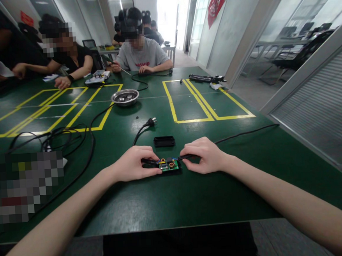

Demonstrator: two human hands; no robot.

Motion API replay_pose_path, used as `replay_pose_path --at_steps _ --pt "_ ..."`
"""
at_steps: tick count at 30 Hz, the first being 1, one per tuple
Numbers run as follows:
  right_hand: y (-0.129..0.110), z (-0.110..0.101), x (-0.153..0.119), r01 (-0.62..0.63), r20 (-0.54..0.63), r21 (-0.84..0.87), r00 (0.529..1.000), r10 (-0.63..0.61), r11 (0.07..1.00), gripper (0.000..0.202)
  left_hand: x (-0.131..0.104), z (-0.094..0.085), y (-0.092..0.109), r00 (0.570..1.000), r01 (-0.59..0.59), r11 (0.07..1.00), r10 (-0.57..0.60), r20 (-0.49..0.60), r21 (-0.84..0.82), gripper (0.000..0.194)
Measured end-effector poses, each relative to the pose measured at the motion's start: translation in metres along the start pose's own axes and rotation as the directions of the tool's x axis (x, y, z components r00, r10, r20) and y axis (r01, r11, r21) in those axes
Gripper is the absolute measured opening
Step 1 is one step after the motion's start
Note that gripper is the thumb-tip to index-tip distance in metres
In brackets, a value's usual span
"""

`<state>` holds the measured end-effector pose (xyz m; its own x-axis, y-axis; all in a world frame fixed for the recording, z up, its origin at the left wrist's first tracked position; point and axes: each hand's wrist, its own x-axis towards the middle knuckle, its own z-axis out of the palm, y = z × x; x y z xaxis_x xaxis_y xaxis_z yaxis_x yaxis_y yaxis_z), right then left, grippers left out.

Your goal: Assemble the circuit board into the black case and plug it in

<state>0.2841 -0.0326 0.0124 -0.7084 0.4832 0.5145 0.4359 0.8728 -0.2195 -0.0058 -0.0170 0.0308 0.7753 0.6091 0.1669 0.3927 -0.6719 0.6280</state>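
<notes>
A small green circuit board [169, 165] with copper coils lies between my hands, seated in what looks like a black tray-like case half. My left hand [136, 162] is closed on the black power cord at the board's left end, its thumb by the board's edge. On the other side, my right hand [203, 155] pinches the black cable [244, 133] where its coloured wires meet the board. Just beyond them lies a black plastic case half [164, 141], open side up. The plug [151, 122] of the cord rests behind my left hand.
A steel bowl [125, 97] holding small metal parts stands farther back. Loose black cables [72, 137] coil at the left beside a blurred-out object [25, 189]. Yellow tape outlines mark the green table [130, 212]. Other people sit across; a black folded stand [205, 78] lies at the far right.
</notes>
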Motion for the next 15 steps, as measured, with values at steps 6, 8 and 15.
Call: replay_pose_path --at_steps 6,8,15 --pt "-0.0033 -0.0001 -0.0012 0.019 0.047 -0.027 0.999 -0.018 0.999 0.014 -0.0019 0.0005 -0.0005 1.000 -0.004 1.000 0.004 0.026 0.005 0.023" --pt "-0.0029 -0.0006 -0.0018 0.015 0.068 -0.035 0.998 -0.012 0.999 0.014 -0.0022 0.0005 0.0002 1.000 -0.009 1.000 0.009 0.029 0.011 0.022" --pt "-0.0020 -0.0020 -0.0011 0.011 0.106 -0.026 0.994 -0.008 1.000 0.013 -0.0021 0.0013 0.0015 1.000 -0.023 1.000 0.022 0.020 0.018 0.019"
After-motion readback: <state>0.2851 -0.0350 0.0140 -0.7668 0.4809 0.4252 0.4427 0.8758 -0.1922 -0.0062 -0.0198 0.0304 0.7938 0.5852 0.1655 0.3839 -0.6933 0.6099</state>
